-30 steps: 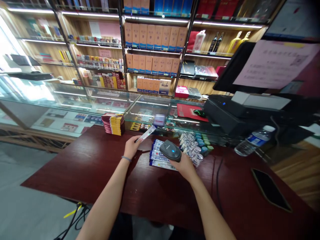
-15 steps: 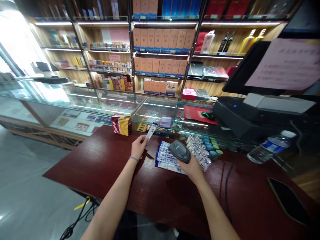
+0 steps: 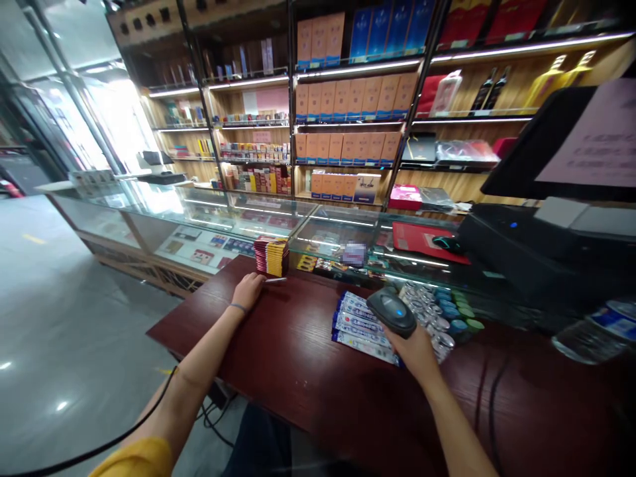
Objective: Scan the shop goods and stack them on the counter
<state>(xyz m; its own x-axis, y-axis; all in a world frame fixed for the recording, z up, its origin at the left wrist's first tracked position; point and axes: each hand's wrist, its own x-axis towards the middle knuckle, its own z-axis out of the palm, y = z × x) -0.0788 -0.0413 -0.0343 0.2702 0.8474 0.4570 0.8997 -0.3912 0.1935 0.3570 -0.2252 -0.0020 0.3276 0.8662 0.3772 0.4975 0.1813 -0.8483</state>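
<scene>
My right hand grips a black barcode scanner with a blue light, held over a row of white-and-blue packets lying on the dark red table. My left hand reaches to the left and rests low on the table, pinching one thin white packet that lies flat beside a red-and-yellow stack of boxes. A band circles my left wrist.
Small foil-topped cups and green-blue caps sit right of the packets. A black register, a water bottle and a glass display counter ring the table. Shelves of boxes line the back wall. A cable runs over the table at right.
My left hand has carried the thin packet from in front of the scanner down and left to the table beside the box stack. The view has swung left. The scanner hand stays put.
</scene>
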